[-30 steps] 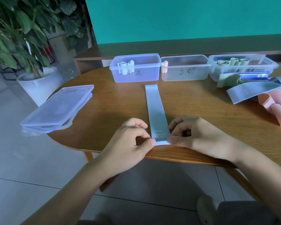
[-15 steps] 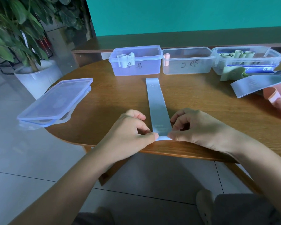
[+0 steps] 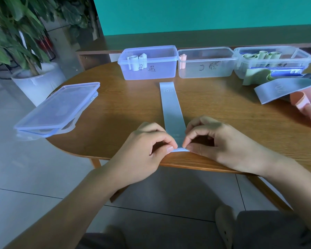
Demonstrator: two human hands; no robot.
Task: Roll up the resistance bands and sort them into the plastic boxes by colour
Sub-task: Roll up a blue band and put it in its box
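My left hand (image 3: 147, 150) and right hand (image 3: 217, 142) each pinch the near end of the flat pale-blue rubber resistance band (image 3: 171, 108). It lies lengthwise on the round wooden table (image 3: 115, 112), pointing toward the blue-tinted clear plastic box (image 3: 149, 62).

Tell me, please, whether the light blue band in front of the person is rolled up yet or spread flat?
Mostly spread flat: the light blue band lies stretched along the table, only its near end pinched by the left hand and right hand.
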